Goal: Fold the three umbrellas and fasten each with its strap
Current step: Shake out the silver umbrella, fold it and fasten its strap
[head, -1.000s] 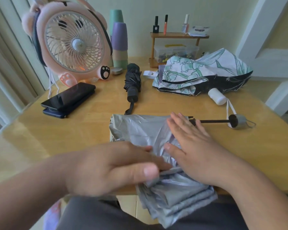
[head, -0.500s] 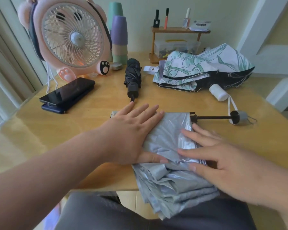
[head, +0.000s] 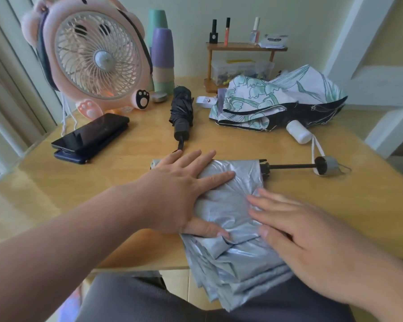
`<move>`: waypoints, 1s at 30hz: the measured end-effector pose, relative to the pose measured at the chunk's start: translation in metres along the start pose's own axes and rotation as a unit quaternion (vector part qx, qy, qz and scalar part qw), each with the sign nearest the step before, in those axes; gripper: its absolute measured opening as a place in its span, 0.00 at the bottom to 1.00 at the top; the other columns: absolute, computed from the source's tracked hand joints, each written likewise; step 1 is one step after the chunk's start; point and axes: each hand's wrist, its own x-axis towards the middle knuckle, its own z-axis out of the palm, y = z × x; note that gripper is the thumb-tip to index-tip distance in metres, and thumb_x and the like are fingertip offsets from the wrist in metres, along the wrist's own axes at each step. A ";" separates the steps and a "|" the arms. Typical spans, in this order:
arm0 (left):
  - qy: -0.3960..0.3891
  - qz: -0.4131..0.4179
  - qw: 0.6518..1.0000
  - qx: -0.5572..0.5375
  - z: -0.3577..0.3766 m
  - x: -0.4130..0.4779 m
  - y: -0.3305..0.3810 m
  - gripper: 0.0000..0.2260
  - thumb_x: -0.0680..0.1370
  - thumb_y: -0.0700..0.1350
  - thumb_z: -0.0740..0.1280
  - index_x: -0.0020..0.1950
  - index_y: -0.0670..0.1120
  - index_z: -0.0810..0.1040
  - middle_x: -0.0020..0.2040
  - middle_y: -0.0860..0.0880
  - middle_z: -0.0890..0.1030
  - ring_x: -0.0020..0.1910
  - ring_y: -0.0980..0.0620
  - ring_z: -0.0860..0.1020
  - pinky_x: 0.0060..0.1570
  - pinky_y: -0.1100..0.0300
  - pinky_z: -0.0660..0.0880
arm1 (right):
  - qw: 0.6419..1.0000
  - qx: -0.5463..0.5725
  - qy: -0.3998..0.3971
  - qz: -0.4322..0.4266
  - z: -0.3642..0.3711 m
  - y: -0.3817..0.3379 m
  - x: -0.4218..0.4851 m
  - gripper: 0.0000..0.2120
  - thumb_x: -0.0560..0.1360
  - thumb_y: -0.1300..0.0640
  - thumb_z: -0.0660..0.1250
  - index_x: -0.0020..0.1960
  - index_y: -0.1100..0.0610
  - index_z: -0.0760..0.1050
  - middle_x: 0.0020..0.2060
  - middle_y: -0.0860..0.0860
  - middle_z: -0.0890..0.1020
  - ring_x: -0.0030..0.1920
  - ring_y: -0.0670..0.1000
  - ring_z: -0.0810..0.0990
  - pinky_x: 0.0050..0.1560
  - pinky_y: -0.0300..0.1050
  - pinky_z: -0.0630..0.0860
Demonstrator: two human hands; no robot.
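Observation:
A silver-grey umbrella (head: 233, 212) lies across the table's near edge, its canopy flattened and hanging over the edge, its black shaft and grey handle (head: 326, 166) pointing right. My left hand (head: 179, 189) presses flat on the canopy's left part, fingers spread. My right hand (head: 296, 228) lies flat on its right part, slightly blurred. A black umbrella (head: 181, 110) lies rolled up behind. A floral white-and-green umbrella (head: 275, 101) with black lining lies loose at the back right, its white handle (head: 298, 134) toward me.
The wooden table (head: 102, 182) carries a pink fan (head: 93, 59) at the back left, stacked phones (head: 91, 138), pastel cups (head: 162, 59), and a small wooden shelf (head: 242, 47) with nail polish bottles above a clear box. A white door frame stands to the right.
My left hand moved from the near fold up onto the canopy's left part and flattened. My right hand slid from the middle toward the near right side.

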 end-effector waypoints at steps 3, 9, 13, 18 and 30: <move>0.005 0.004 1.000 -0.015 -0.001 0.000 -0.002 0.48 0.64 0.85 0.45 0.78 0.68 0.32 0.83 0.49 0.36 0.82 0.45 0.39 0.79 0.42 0.40 | 0.992 0.072 0.091 0.050 -0.009 -0.003 -0.013 0.14 0.77 0.47 0.61 0.44 0.43 0.86 0.54 0.25 0.78 0.61 0.25 0.70 0.59 0.28 0.69; -0.010 0.008 0.999 -0.047 -0.007 0.000 -0.005 0.50 0.60 0.87 0.45 0.76 0.71 0.32 0.82 0.53 0.34 0.81 0.49 0.35 0.79 0.45 0.36 | 0.922 0.257 0.255 0.139 -0.003 -0.004 0.002 0.05 0.70 0.54 0.77 0.39 0.49 0.81 0.36 0.43 0.85 0.36 0.44 0.81 0.37 0.34 0.76; 0.097 0.058 0.990 -0.080 -0.011 -0.007 -0.001 0.45 0.67 0.83 0.51 0.80 0.67 0.46 0.84 0.54 0.42 0.82 0.53 0.39 0.80 0.45 0.38 | 0.904 0.286 0.279 0.151 0.001 -0.002 0.008 0.09 0.68 0.55 0.79 0.44 0.48 0.81 0.38 0.42 0.85 0.39 0.44 0.81 0.39 0.30 0.75; 0.167 0.124 0.966 -0.155 -0.009 -0.032 0.015 0.34 0.76 0.74 0.58 0.78 0.58 0.65 0.79 0.55 0.62 0.78 0.55 0.60 0.77 0.55 0.58 | 0.879 0.378 0.271 0.106 0.001 -0.002 0.012 0.12 0.68 0.57 0.81 0.48 0.49 0.83 0.41 0.47 0.86 0.41 0.50 0.83 0.42 0.37 0.79; 0.388 -0.229 0.740 -0.499 0.013 -0.076 0.066 0.25 0.57 0.66 0.78 0.44 0.59 0.72 0.40 0.52 0.80 0.34 0.52 0.75 0.39 0.52 0.75 | 0.806 0.533 0.241 0.086 0.006 -0.002 0.020 0.16 0.62 0.60 0.82 0.49 0.54 0.84 0.41 0.59 0.86 0.39 0.59 0.84 0.41 0.47 0.81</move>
